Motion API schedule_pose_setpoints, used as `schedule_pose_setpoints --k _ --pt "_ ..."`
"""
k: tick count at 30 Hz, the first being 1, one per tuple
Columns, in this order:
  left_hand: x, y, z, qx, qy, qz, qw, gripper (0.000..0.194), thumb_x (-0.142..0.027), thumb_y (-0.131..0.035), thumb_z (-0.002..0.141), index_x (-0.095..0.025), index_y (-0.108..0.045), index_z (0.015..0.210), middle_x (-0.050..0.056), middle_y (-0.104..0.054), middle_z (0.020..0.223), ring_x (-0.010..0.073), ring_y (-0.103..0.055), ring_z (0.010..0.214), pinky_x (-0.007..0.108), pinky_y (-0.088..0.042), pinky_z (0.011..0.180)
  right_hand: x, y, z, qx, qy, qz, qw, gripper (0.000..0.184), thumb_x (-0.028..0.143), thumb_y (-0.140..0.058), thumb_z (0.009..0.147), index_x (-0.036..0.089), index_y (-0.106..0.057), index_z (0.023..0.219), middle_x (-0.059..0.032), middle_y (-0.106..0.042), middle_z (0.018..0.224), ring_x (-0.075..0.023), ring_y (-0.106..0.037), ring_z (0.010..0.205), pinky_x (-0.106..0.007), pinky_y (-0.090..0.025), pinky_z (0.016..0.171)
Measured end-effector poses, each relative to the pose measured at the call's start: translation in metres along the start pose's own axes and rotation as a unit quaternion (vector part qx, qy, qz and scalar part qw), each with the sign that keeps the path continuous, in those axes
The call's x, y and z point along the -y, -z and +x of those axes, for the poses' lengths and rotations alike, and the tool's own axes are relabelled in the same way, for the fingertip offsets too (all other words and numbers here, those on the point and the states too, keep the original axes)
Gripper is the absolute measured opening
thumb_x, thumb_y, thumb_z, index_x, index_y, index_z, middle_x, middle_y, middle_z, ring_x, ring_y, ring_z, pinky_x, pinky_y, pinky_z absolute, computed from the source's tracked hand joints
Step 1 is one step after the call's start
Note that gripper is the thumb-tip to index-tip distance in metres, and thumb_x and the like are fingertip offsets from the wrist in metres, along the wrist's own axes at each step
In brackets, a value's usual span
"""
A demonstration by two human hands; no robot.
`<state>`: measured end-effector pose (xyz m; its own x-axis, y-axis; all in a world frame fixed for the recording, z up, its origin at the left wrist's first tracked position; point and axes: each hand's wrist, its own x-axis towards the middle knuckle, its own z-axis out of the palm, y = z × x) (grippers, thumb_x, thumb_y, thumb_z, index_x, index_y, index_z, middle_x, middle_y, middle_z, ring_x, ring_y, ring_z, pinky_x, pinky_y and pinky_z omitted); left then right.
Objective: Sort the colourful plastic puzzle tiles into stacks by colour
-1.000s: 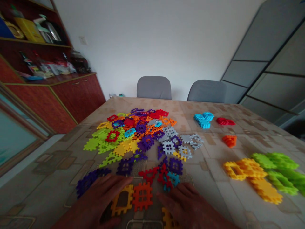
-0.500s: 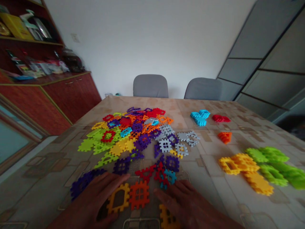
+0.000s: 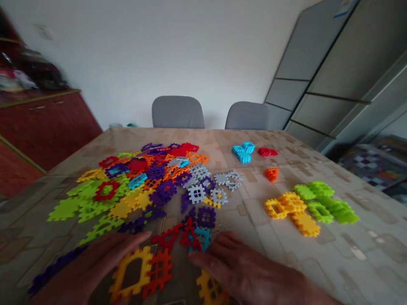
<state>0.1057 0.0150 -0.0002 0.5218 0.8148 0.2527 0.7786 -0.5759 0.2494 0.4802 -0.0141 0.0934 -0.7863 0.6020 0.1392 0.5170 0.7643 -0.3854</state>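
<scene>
My left hand [image 3: 92, 269] lies low on the table with its fingers stretched out and apart from the thumb. Just right of it is a yellow interlocking tile with an arched opening [image 3: 146, 267], beside an orange window tile [image 3: 161, 271]. My right hand [image 3: 244, 267] rests palm down, fingers loosely extended, partly covering a yellow window tile [image 3: 205, 286]. Red triangular tiles [image 3: 167, 238] and a blue tile [image 3: 203, 237] lie between and just beyond the hands. Purple tiles [image 3: 57, 267] are partly hidden behind my left hand.
A spread-out heap of mixed tiles [image 3: 155, 171] covers the left middle of the table. On the right sit sorted groups: blue [image 3: 243, 152], red [image 3: 268, 151], orange [image 3: 271, 174], yellow [image 3: 291, 203] and green [image 3: 330, 207]. Two grey chairs [image 3: 178, 112] stand at the far edge.
The view has turned to the right, so the tiles and furniture appear farther left. Both hands stay near the same tiles, with little visible movement over the table.
</scene>
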Motion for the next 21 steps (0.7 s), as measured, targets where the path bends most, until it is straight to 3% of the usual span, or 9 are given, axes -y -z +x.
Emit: schedule_pose_setpoints --k 4,7,10,13,15,18,21 --pt "-0.018 0.0 0.028 -0.001 -0.057 -0.008 0.998 0.083 -0.044 -0.07 0.08 -0.044 -0.033 0.154 -0.004 -0.06 0.144 0.0307 -0.065 0.122 0.037 -0.056 0.101 -0.012 0.007 -0.021 0.016 -0.06 0.031 0.998 0.084 0.019 -0.071 0.085 0.023 -0.027 0.157 -0.0126 -0.057 0.146 -0.0243 -0.05 0.135 -0.04 -0.039 0.114" --pt "-0.044 0.0 0.052 -0.001 -0.06 -0.037 0.997 0.077 -0.035 -0.067 0.081 -0.041 -0.037 0.151 -0.001 -0.063 0.14 0.0292 -0.065 0.121 0.035 -0.057 0.1 -0.029 0.008 -0.04 0.022 -0.122 0.033 0.992 0.097 0.016 -0.074 0.074 0.025 -0.028 0.158 -0.013 -0.057 0.142 -0.0303 -0.052 0.131 -0.045 -0.041 0.111" --pt "-0.072 0.001 0.077 -0.015 -0.046 -0.065 0.997 0.072 -0.028 -0.062 0.08 -0.04 -0.041 0.147 0.0 -0.065 0.136 0.0275 -0.067 0.118 0.034 -0.058 0.096 -0.053 0.022 -0.066 -0.015 -0.179 0.004 0.984 0.099 0.014 -0.07 0.07 0.025 -0.027 0.158 -0.0135 -0.055 0.143 -0.0333 -0.049 0.132 -0.049 -0.042 0.11" --pt "-0.097 0.0 0.106 -0.021 -0.081 -0.091 0.992 0.071 -0.026 -0.063 0.077 -0.041 -0.044 0.144 -0.001 -0.066 0.133 0.025 -0.07 0.112 0.034 -0.057 0.097 -0.085 0.048 -0.099 -0.096 -0.225 -0.069 0.967 0.098 0.012 -0.064 0.074 0.03 -0.02 0.159 -0.0121 -0.053 0.143 -0.0311 -0.048 0.132 -0.05 -0.042 0.109" --pt "-0.112 -0.003 0.128 -0.003 -0.104 -0.115 0.988 0.073 -0.021 -0.064 0.074 -0.039 -0.046 0.142 0.0 -0.066 0.132 0.0241 -0.069 0.112 0.035 -0.056 0.099 -0.106 0.065 -0.122 -0.117 -0.257 -0.103 0.954 0.094 0.015 -0.063 0.078 0.03 -0.019 0.16 -0.0115 -0.058 0.134 -0.0309 -0.053 0.127 -0.051 -0.045 0.106" --pt "-0.139 -0.013 0.163 0.037 -0.102 -0.157 0.982 0.076 -0.015 -0.064 0.071 -0.032 -0.046 0.143 0.004 -0.064 0.134 0.0248 -0.064 0.119 0.038 -0.054 0.103 -0.132 0.084 -0.148 -0.114 -0.295 -0.112 0.942 0.092 0.021 -0.065 0.08 0.028 -0.02 0.16 -0.0103 -0.063 0.119 -0.0292 -0.061 0.113 -0.049 -0.049 0.1" --pt "-0.17 -0.025 0.196 0.072 -0.117 -0.179 0.974 0.076 -0.015 -0.068 0.07 -0.024 -0.049 0.143 0.008 -0.066 0.128 0.0266 -0.064 0.116 0.042 -0.053 0.103 -0.145 0.091 -0.159 -0.096 -0.322 -0.094 0.937 0.091 0.025 -0.064 0.08 0.024 -0.021 0.16 -0.0113 -0.064 0.119 -0.0291 -0.061 0.112 -0.049 -0.049 0.101"
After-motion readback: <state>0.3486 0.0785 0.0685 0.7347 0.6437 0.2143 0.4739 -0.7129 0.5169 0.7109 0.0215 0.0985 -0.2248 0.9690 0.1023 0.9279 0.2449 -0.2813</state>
